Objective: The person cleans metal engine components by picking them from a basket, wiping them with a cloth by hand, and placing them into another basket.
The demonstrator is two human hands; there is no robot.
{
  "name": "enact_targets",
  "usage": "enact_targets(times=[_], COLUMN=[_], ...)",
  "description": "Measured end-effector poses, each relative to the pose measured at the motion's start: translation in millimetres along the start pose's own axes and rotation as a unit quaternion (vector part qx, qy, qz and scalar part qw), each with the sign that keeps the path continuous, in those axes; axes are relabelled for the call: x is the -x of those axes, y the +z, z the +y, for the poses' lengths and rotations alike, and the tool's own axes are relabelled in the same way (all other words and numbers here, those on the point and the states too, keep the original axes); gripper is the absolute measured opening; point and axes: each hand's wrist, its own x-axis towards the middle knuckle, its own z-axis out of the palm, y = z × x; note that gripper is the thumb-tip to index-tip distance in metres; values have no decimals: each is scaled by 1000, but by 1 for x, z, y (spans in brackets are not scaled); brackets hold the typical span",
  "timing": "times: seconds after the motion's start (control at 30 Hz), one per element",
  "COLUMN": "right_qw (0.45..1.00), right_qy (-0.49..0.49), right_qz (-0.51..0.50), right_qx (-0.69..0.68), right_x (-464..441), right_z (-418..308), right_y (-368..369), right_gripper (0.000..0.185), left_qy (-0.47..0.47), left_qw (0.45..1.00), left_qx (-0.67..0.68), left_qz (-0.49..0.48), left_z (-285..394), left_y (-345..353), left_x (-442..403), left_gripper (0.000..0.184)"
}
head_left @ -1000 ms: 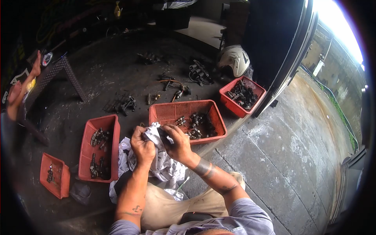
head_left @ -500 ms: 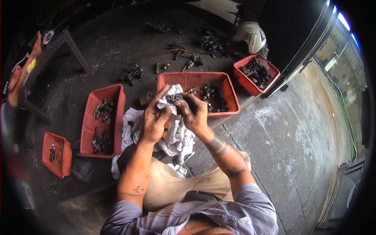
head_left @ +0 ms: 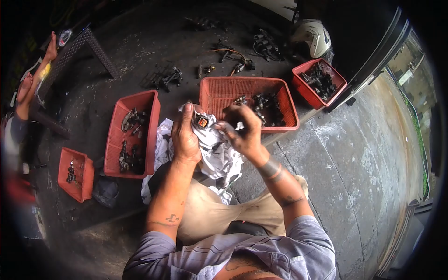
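Note:
My left hand (head_left: 185,142) is closed around a small dark part with a square, orange-lined end (head_left: 202,122), which looks like an electrical connector. White cloth (head_left: 215,156) bunches around the part and hangs down over my lap. Just right of it, my right hand (head_left: 246,133) is raised with thumb and fingers apart and curved, slightly blurred, and no object shows in it. Beyond the hands sits a red basket (head_left: 210,80) with several dark metal parts (head_left: 263,107) in its right half.
More red baskets with parts stand at the left (head_left: 151,135), far left (head_left: 88,179) and right (head_left: 337,95). Loose parts (head_left: 168,78) and a white helmet (head_left: 317,38) lie on the dark floor. Another person's bare feet (head_left: 24,87) show at the left edge.
My right hand has come off the part and moved right, its fingers opening. The part in my left hand now shows its orange end. The whole view has shifted slightly.

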Motion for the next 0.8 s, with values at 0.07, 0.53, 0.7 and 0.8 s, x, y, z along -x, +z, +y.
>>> enact_targets(times=[0.07, 0.53, 0.7, 0.8], right_qw=[998, 804, 838, 849], right_qy=[-37, 250, 121, 79], right_qz=[-4, -318, -390, -382], right_qx=[41, 436, 363, 356], right_x=[-4, 1, 12, 16], right_z=[17, 180, 222, 222], right_y=[-9, -69, -80, -89], right_gripper=[26, 25, 23, 23], left_qy=[-10, 174, 70, 17], left_qw=[999, 970, 956, 939], left_qx=[31, -143, -2, -29], left_qz=[-9, 95, 287, 342], left_z=[4, 38, 42, 39], left_y=[1, -67, -175, -234], left_x=[-1, -56, -112, -133], left_gripper=[28, 16, 27, 28])
